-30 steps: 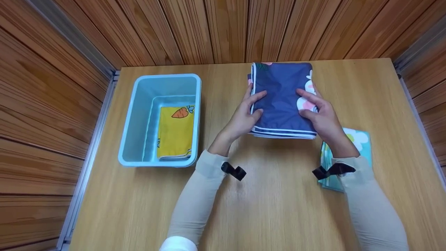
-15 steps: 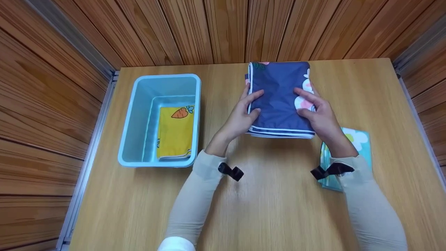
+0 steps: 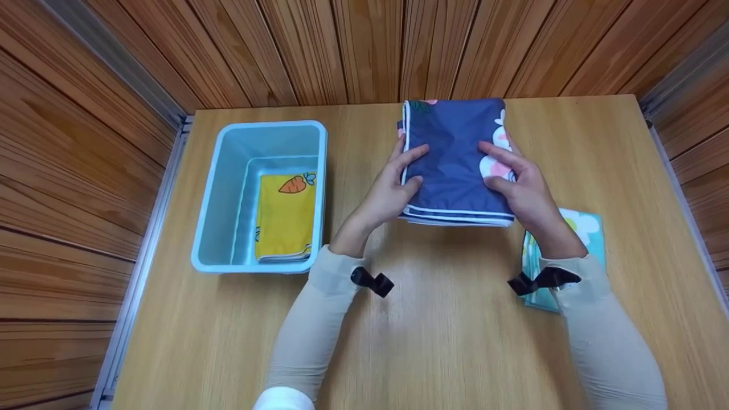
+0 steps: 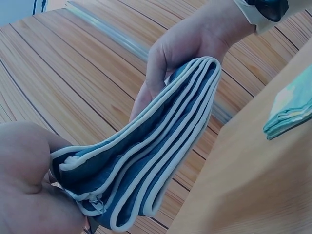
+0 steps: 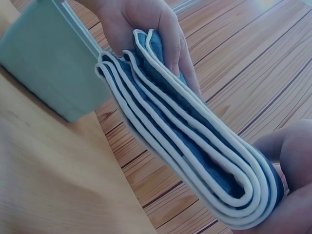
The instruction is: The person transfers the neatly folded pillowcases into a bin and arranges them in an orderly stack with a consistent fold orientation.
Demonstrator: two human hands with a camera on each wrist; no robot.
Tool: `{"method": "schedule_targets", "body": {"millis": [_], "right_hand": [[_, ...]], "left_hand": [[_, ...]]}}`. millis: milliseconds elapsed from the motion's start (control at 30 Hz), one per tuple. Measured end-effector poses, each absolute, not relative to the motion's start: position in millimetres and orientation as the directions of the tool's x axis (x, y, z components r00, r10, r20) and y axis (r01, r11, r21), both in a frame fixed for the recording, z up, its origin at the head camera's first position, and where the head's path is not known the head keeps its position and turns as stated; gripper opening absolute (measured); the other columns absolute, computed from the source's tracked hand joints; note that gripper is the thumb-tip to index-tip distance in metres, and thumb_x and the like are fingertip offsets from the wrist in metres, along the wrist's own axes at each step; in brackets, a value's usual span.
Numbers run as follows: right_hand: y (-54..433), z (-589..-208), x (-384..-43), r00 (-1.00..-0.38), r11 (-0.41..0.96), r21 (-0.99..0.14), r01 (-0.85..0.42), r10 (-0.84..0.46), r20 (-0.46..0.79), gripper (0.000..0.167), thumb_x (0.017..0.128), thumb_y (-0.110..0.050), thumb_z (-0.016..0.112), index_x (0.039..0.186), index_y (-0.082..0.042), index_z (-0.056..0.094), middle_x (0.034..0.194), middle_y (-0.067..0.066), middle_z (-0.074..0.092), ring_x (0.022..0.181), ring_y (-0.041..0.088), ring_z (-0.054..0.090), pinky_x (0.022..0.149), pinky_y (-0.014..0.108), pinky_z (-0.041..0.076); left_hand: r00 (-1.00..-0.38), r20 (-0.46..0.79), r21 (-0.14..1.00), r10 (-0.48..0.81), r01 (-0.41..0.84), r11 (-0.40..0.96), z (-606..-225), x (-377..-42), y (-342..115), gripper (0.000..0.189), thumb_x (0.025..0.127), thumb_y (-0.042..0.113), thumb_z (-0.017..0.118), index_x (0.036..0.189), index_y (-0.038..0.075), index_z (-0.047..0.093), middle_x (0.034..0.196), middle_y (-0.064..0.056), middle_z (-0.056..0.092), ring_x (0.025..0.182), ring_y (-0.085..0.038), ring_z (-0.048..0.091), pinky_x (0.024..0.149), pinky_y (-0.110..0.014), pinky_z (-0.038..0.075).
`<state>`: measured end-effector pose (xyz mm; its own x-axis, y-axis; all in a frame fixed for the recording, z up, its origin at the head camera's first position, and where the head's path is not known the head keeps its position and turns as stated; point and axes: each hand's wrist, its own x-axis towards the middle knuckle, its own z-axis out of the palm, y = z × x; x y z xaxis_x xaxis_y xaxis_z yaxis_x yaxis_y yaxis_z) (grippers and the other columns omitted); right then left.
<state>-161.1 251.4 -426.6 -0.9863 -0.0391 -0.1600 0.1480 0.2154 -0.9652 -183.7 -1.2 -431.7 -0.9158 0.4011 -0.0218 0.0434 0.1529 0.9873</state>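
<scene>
A folded navy cloth (image 3: 453, 165) with white piping and a pink-and-white print is held up off the table between both hands. My left hand (image 3: 387, 191) grips its left side, thumb and index finger on top, other fingers partly hidden beneath. On the opposite side my right hand (image 3: 527, 191) grips it the same way. In the left wrist view, the stacked layers of the cloth (image 4: 146, 146) face the camera edge-on. From the right wrist, the cloth (image 5: 180, 131) shows rounded folds near the right hand (image 5: 297, 170).
A light blue plastic bin (image 3: 202, 228) stands on the table (image 3: 444, 341) at left. Inside it lies a folded yellow cloth (image 3: 285, 222) with a carrot print. Partly under the right forearm is a folded teal cloth (image 3: 592, 236). Wood-panel walls (image 3: 370, 51) enclose the back and sides.
Both hands and the navy cloth have shifted slightly to the left and a little away from me. The grip looks unchanged, and the bin and other cloths stay put.
</scene>
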Motion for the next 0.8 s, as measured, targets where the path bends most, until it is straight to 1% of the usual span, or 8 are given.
{"method": "schedule_targets", "body": {"millis": [100, 167, 267, 400, 467, 633, 667, 800], "right_hand": [[249.7, -424.7, -160.4, -0.989, 0.190, -0.973, 0.129, -0.050, -0.141, 0.056, 0.100, 0.001, 0.055, 0.152, -0.020, 0.050, 0.172, 0.001, 0.005, 0.157, 0.024, 0.003, 0.121, 0.031, 0.026], [249.3, -424.0, -160.1, -0.990, 0.176, -0.977, 0.121, -0.058, -0.133, 0.057, 0.099, 0.003, 0.054, 0.152, -0.018, 0.050, 0.172, 0.002, 0.005, 0.157, 0.023, 0.001, 0.123, 0.034, 0.021], [249.6, -422.2, -159.1, -0.988, 0.179, -0.975, 0.129, -0.055, -0.141, 0.056, 0.100, 0.002, 0.055, 0.152, -0.018, 0.050, 0.172, 0.001, 0.005, 0.157, 0.023, 0.002, 0.122, 0.034, 0.025], [250.2, -420.3, -158.1, -0.988, 0.193, -0.972, 0.133, -0.053, -0.145, 0.055, 0.100, 0.000, 0.056, 0.152, -0.019, 0.050, 0.172, 0.001, 0.006, 0.156, 0.025, 0.004, 0.113, 0.023, 0.036], [250.4, -419.0, -157.8, -0.988, 0.196, -0.972, 0.132, -0.054, -0.145, 0.055, 0.100, 0.000, 0.056, 0.152, -0.020, 0.050, 0.172, 0.001, 0.006, 0.156, 0.025, 0.004, 0.108, 0.018, 0.040], [250.9, -415.6, -155.9, -0.986, 0.177, -0.974, 0.143, -0.055, -0.154, 0.056, 0.100, 0.000, 0.057, 0.151, -0.021, 0.050, 0.172, 0.001, 0.004, 0.156, 0.025, 0.003, 0.101, 0.013, 0.042], [250.9, -415.0, -155.5, -0.986, 0.179, -0.973, 0.147, -0.054, -0.159, 0.056, 0.100, 0.000, 0.056, 0.152, -0.021, 0.050, 0.172, 0.001, 0.003, 0.156, 0.025, 0.003, 0.103, 0.015, 0.041], [250.1, -414.1, -154.8, -0.984, 0.202, -0.966, 0.162, -0.046, -0.175, 0.056, 0.101, -0.002, 0.057, 0.152, -0.023, 0.049, 0.172, -0.001, 0.002, 0.157, 0.025, 0.002, 0.104, 0.016, 0.042]], "left_hand": [[-0.915, -0.013, 0.987, 0.403, 0.054, 0.154, -429.8, -183.1, -2.3, 0.053, 0.102, -0.002, 0.052, 0.153, 0.013, 0.047, 0.172, 0.000, -0.002, 0.157, -0.020, 0.001, 0.123, -0.033, 0.020], [-0.914, -0.012, 0.986, 0.406, 0.057, 0.156, -428.9, -182.8, -2.7, 0.053, 0.102, -0.002, 0.052, 0.153, 0.013, 0.047, 0.172, -0.001, -0.001, 0.157, -0.019, 0.001, 0.123, -0.033, 0.020], [-0.912, -0.013, 0.985, 0.410, 0.058, 0.161, -427.1, -182.4, -3.0, 0.053, 0.102, -0.001, 0.052, 0.153, 0.013, 0.047, 0.172, -0.001, -0.002, 0.157, -0.020, 0.000, 0.123, -0.033, 0.020], [-0.911, -0.015, 0.984, 0.412, 0.059, 0.165, -425.4, -181.6, -3.5, 0.053, 0.103, 0.000, 0.052, 0.154, 0.014, 0.046, 0.172, -0.001, -0.002, 0.157, -0.020, 0.000, 0.123, -0.034, 0.020], [-0.911, -0.018, 0.985, 0.411, 0.055, 0.166, -424.4, -181.0, -3.9, 0.053, 0.103, 0.000, 0.052, 0.154, 0.014, 0.047, 0.172, 0.000, -0.002, 0.157, -0.020, 0.001, 0.123, -0.034, 0.021], [-0.909, -0.024, 0.985, 0.416, 0.050, 0.167, -421.3, -179.7, -4.9, 0.053, 0.103, 0.001, 0.052, 0.154, 0.015, 0.046, 0.172, 0.001, -0.002, 0.157, -0.019, 0.001, 0.123, -0.034, 0.021], [-0.908, -0.025, 0.985, 0.418, 0.050, 0.168, -420.7, -179.4, -5.2, 0.053, 0.103, 0.001, 0.052, 0.154, 0.015, 0.046, 0.172, 0.001, -0.002, 0.157, -0.019, 0.001, 0.123, -0.034, 0.021], [-0.907, -0.021, 0.985, 0.421, 0.053, 0.164, -419.3, -178.5, -6.2, 0.053, 0.103, 0.001, 0.053, 0.154, 0.014, 0.046, 0.172, 0.000, -0.003, 0.157, -0.020, 0.000, 0.123, -0.034, 0.021]]}}
